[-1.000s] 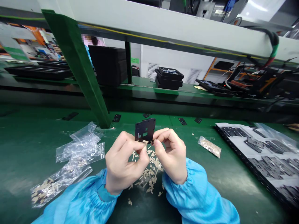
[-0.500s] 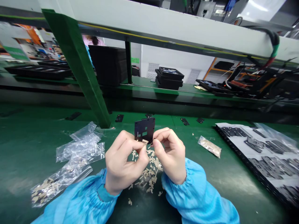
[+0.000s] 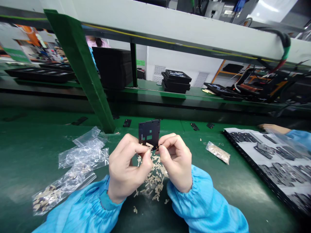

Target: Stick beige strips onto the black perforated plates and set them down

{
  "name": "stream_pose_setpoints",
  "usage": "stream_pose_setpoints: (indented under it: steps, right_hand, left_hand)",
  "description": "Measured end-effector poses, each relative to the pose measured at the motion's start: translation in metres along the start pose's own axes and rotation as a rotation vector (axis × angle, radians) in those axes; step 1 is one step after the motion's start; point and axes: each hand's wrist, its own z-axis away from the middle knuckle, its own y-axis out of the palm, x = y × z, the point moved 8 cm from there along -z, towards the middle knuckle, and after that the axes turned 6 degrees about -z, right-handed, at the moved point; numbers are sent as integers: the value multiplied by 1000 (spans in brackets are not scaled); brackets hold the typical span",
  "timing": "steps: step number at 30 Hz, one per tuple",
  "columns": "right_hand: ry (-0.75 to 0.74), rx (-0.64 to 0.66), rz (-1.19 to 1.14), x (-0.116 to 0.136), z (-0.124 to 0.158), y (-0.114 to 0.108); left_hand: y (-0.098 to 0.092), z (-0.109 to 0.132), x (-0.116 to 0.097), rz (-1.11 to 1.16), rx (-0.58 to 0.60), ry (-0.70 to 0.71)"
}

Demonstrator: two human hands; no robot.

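Observation:
My left hand [image 3: 128,168] and my right hand [image 3: 175,160] are raised together over the green belt, both in pinch grips. Between them stands a small black square plate [image 3: 149,133] with cut-out holes, held upright by its lower edge. A tiny beige strip [image 3: 148,145] sits at my left fingertips against the plate's bottom edge. Under my hands lies a loose heap of beige strips [image 3: 154,179]. Both wrists wear blue sleeves.
Clear plastic bags [image 3: 82,153] lie at left, one [image 3: 52,194] holding beige pieces. A small filled bag [image 3: 218,152] lies right. A tray [image 3: 272,165] of black parts sits far right, with another person's hand [image 3: 272,128] above it. Small black parts [image 3: 126,123] ride the belt. A green post [image 3: 82,69] stands behind.
The black plate has risen slightly and tilted between my fingers. Another person's hand in a blue sleeve has come in at the far right. The small black parts on the belt have shifted right.

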Motion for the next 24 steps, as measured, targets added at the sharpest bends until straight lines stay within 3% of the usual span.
stream_pose_setpoints:
  steps: [24]
  right_hand:
    - [-2,12,-37,-1,0,1]
  left_hand:
    - [-1,0,-1,-10,-8,24]
